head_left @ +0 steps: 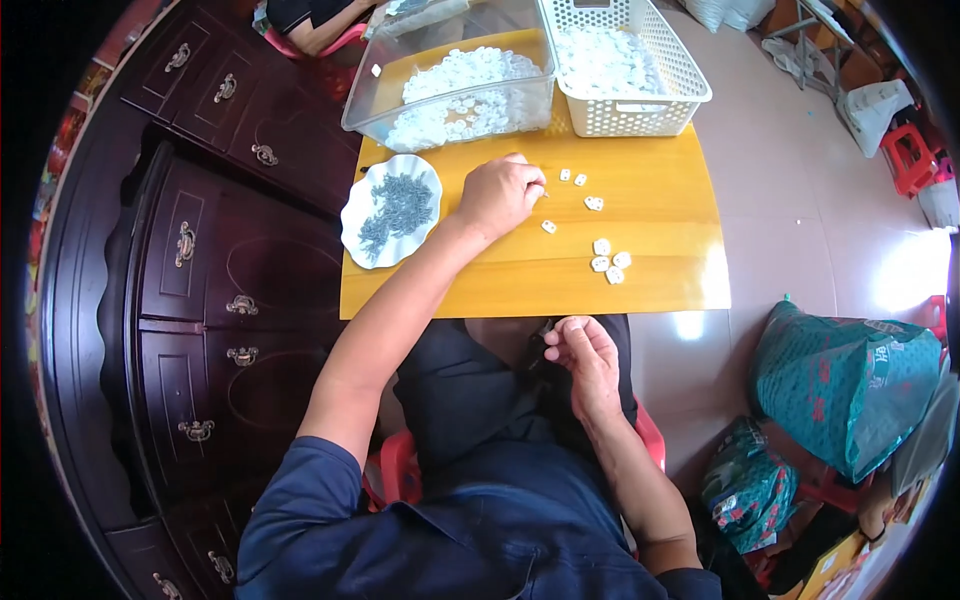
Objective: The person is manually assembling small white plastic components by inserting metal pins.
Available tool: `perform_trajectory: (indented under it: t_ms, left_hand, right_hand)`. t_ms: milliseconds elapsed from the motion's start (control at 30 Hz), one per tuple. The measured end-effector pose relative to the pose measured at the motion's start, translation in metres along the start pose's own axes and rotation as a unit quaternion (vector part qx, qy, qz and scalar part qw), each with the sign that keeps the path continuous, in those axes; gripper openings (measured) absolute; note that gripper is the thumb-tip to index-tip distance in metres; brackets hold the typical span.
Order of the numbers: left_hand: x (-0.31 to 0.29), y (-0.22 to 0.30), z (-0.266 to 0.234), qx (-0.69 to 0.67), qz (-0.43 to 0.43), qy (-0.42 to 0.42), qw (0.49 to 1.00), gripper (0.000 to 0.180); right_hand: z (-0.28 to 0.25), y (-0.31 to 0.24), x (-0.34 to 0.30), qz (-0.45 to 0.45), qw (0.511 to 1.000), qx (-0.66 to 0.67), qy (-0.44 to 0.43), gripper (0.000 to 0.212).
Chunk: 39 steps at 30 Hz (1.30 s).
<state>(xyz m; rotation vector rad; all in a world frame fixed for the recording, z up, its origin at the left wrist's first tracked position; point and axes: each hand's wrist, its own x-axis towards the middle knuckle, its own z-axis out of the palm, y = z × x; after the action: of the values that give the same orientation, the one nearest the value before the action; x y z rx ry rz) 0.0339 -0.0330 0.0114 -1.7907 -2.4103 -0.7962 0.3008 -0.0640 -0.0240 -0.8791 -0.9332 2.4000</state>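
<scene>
My left hand point(500, 195) reaches over the yellow table, thumb and fingers pinched together beside the loose white pieces. Something tiny shows at its fingertips, too small to name. My right hand point(588, 360) is at the table's front edge, above my lap, with its fingertips pressed together; what they hold, if anything, cannot be made out against the dark trousers. Several small white plastic pieces with holes point(601, 263) lie in a cluster on the table, and others point(549, 227) are scattered near my left hand. Left of that hand stands a white scalloped dish point(354, 221) of small grey screw-like pieces point(398, 208).
A clear plastic bin point(360, 118) and a white perforated basket point(640, 118), both with many white pieces, stand at the table's far side. Dark wooden drawers point(240, 240) line the left. Green bags point(840, 380) sit on the right floor. Another person's arm point(325, 30) shows at the far left.
</scene>
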Motion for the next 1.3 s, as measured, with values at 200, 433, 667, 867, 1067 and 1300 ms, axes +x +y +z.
perform_trajectory:
  t_ms: [200, 433, 667, 867, 1067, 1300]
  left_hand:
    - [0.011, 0.003, 0.007, 0.069, 0.03, -0.049, 0.996, 0.011]
    - [0.013, 0.006, 0.01, 0.119, 0.072, -0.034, 0.99, 0.013]
    - [-0.033, 0.062, -0.019, -0.089, 0.046, -0.046, 0.994, 0.009]
    - [-0.092, 0.102, -0.026, -0.339, 0.004, -0.059, 0.939, 0.006]
    - [-0.118, 0.103, -0.01, -0.359, 0.007, 0.009, 0.933, 0.007]
    - [-0.132, 0.098, -0.006, -0.356, 0.008, 0.067, 0.932, 0.007]
  right_hand:
    - [0.001, -0.003, 0.004, -0.014, 1.0, -0.002, 0.003, 0.02]
    - [0.002, 0.001, 0.003, -0.008, 1.0, -0.002, 0.006, 0.017]
    - [-0.002, 0.002, 0.003, -0.01, 1.0, -0.01, 0.006, 0.017]
    - [-0.007, 0.006, 0.005, 0.029, 0.994, 0.08, -0.071, 0.024]
    - [0.004, -0.005, -0.001, 0.063, 0.984, 0.144, -0.084, 0.035]
    - [-0.005, -0.001, 0.002, 0.065, 0.977, 0.156, -0.129, 0.033]
